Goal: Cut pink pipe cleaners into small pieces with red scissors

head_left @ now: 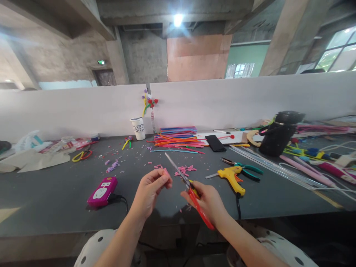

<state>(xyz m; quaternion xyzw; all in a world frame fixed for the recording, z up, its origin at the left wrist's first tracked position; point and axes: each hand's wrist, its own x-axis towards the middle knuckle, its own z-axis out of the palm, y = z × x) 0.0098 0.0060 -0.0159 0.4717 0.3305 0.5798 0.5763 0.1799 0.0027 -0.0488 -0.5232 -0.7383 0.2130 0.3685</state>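
My right hand (207, 202) is wrapped round the red and yellow handles of a pair of scissors (196, 200), whose blades point up and to the left, away from me. Close to those blades, my left hand (152, 189) is closed in a pinch. A small pink piece (166, 172) shows at its fingertips, apparently a cut bit of pipe cleaner. Beyond the scissors lies a loose pile of short pink pieces (187, 169) on the dark table (69, 218). Farther back is a stack of long pipe cleaners (178, 139) in pink, orange, red and blue.
On the right are a yellow glue gun (232, 178), teal-handled pliers (251, 170), a black phone (215, 143) and a black jug (280, 133). On the left sit a magenta box (102, 191) with a cable and another scissors (82, 155). A white cup (138, 129) stands behind.
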